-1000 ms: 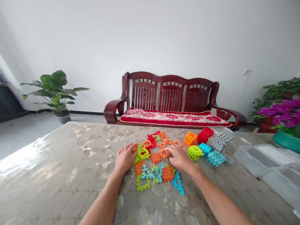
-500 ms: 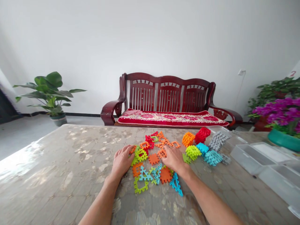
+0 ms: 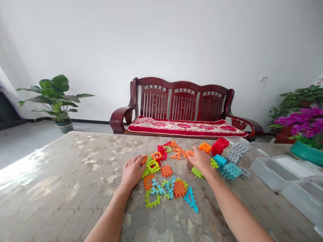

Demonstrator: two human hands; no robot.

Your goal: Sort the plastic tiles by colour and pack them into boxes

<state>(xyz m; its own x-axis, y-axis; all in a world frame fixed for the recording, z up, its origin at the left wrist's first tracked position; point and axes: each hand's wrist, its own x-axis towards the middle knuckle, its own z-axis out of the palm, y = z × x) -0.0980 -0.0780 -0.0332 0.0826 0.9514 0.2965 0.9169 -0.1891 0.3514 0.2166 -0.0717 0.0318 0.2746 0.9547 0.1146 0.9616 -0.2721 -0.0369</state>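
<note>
Colourful plastic interlocking tiles lie spread over the table. My left hand (image 3: 133, 172) rests on the table at the left of the spread, fingers loosely stretched, beside a green window tile (image 3: 152, 166) and a small orange tile (image 3: 144, 160). Over at the right, my right hand (image 3: 201, 160) pinches an orange tile (image 3: 189, 154) next to other orange pieces; its fingertips are partly hidden. A green tile (image 3: 197, 172) lies just below that hand. Between the hands is a solid orange square tile (image 3: 166, 171). Nearer me are a blue triangular tile (image 3: 191, 199) and a green frame tile (image 3: 152, 199).
Stacks of tiles stand at the right: orange (image 3: 205, 147), red (image 3: 220, 146), blue (image 3: 230, 170) and grey (image 3: 237, 153). Clear plastic boxes (image 3: 274, 171) sit beyond them, near a flower pot (image 3: 307, 152). A wooden bench (image 3: 183, 104) is behind the table.
My right hand has moved right and away from me, and the orange window tile under it has left its spot by the solid orange square. My left hand stays put.
</note>
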